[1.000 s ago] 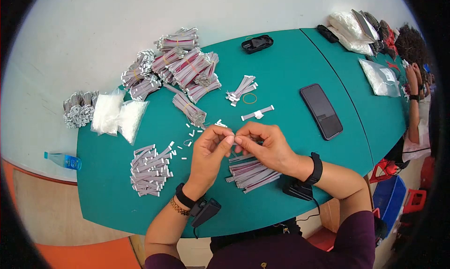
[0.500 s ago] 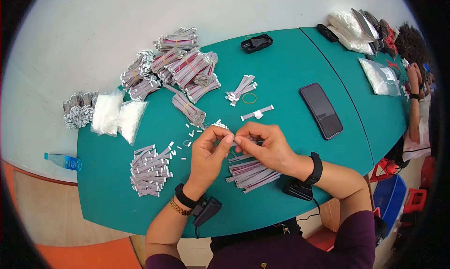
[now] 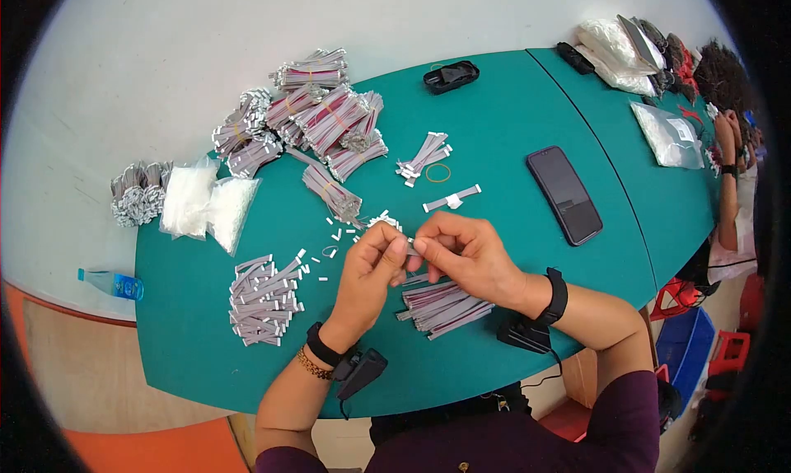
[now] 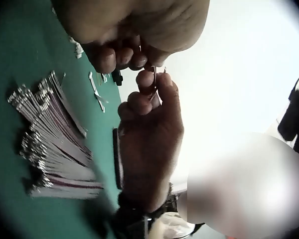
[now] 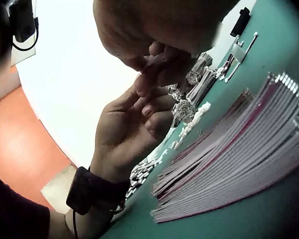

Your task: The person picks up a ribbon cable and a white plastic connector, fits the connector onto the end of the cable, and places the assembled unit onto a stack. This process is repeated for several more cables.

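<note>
I pinch a short grey ribbon strip (image 3: pixel 409 247) between the thumb and forefinger of my left grip (image 3: pixel 368 271) and the fingertips of my right grip (image 3: pixel 467 259). Both are clenched on it, just above the green bench (image 3: pixel 511 119) and close in front of me. In the head view its long axis runs crosswise, from one hand to the other. Only a small stretch shows in the gap between my fingertips, so I cannot tell which end points where. The left wrist view adds what the head view lacks: a thin sliver of the strip pokes out past my right fingertips, against the pale background. In the right wrist view my own knuckles hide the strip entirely, but that view shows the loose fan of strips (image 3: pixel 441 304) lying flat right under my hands, red lines running along their length. My right grip covers the far end of that fan in the head view. A second heap of strips (image 3: pixel 264 300) lies to my left, with small white bits (image 3: pixel 338 230) scattered beyond my fingers. Farther off are banded bundles (image 3: pixel 329 119), two clear bags (image 3: pixel 206 199) and a rubber band (image 3: pixel 438 173). A dark phone (image 3: pixel 564 194) lies to my right.
</note>
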`<state>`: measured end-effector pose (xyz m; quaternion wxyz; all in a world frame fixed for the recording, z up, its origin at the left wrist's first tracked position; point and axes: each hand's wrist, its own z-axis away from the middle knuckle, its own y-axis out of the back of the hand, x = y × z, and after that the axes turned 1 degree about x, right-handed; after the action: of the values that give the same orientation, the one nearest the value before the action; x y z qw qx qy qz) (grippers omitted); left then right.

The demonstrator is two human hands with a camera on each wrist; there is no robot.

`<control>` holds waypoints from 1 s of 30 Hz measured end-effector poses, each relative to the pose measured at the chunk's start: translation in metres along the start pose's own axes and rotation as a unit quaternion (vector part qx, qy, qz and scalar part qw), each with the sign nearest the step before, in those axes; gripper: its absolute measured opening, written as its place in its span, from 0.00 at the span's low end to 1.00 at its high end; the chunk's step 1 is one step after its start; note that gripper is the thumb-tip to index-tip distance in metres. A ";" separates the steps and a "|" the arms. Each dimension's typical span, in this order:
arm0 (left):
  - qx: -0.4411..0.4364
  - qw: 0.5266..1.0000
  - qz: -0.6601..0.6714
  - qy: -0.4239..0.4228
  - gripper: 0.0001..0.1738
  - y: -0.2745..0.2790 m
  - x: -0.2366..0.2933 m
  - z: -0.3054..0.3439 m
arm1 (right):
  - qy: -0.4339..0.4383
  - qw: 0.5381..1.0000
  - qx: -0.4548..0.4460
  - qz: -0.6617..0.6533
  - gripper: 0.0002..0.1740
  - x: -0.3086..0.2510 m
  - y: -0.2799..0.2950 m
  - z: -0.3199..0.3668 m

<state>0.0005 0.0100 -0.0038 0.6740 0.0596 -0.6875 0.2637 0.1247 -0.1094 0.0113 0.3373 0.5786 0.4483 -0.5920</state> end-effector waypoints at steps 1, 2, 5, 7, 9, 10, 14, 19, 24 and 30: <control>0.000 1.000 0.026 0.011 0.11 -0.002 0.003 0.000 | -0.004 1.000 -0.010 -0.004 0.08 -0.001 0.000 0.000; -0.004 0.999 0.045 0.018 0.11 -0.002 0.004 0.000 | -0.008 1.000 -0.021 -0.007 0.07 -0.003 0.000 0.000; -0.014 0.995 0.094 0.037 0.12 -0.003 0.007 0.002 | -0.005 0.998 -0.053 -0.030 0.07 -0.003 0.000 -0.001; -0.019 0.992 0.113 0.047 0.13 -0.003 0.006 0.002 | -0.002 0.997 -0.066 -0.039 0.07 -0.004 0.000 -0.001; -0.016 0.992 0.115 0.053 0.13 -0.004 0.006 0.003 | -0.007 0.997 -0.070 -0.040 0.07 -0.007 0.000 0.000; -0.014 0.992 0.116 0.055 0.13 -0.004 0.007 0.003 | -0.012 0.997 -0.071 -0.034 0.07 -0.007 0.000 0.000; -0.020 0.993 0.105 0.056 0.13 -0.004 0.007 0.003 | -0.023 0.997 -0.076 -0.023 0.07 -0.008 0.001 0.000; -0.023 0.993 0.101 0.058 0.12 -0.002 0.007 0.004 | -0.021 0.996 -0.075 -0.030 0.07 -0.007 -0.001 0.000; -0.027 0.995 0.087 0.051 0.12 -0.002 0.008 0.003 | -0.019 0.997 -0.066 -0.031 0.07 -0.006 -0.001 0.001; -0.026 0.995 0.083 0.050 0.12 -0.002 0.007 0.003 | -0.010 0.998 -0.050 -0.035 0.07 -0.006 -0.003 0.001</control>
<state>-0.0025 0.0091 0.0040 0.6845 -0.0281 -0.6622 0.3038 0.1218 -0.1101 0.0180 0.3494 0.5387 0.4939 -0.5863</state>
